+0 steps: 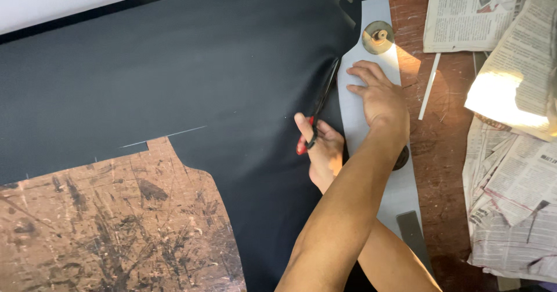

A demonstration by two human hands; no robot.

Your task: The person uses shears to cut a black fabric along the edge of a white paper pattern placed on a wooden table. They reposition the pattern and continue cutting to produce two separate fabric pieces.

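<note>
Your arms cross over the scarred wooden worktop: your right hand grips the scissors at the black sheet's edge, your left hand lies open, pressing the grey pattern, newspapers alongside.

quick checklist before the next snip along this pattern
1. Left hand pressed flat on the grey pattern: ok.
2. Round weight sitting on the pattern's far end: ok.
3. Right hand has a closed grip on the red-handled scissors: ok.
4. Left fingertips apart from the blades: ok, but near.
5. Black fabric lying flat ahead of the blades: ok, apart from a slight ripple at the tips.
6. Blades tracking the pattern's edge: cannot tell, the edge is too dark there.
</note>
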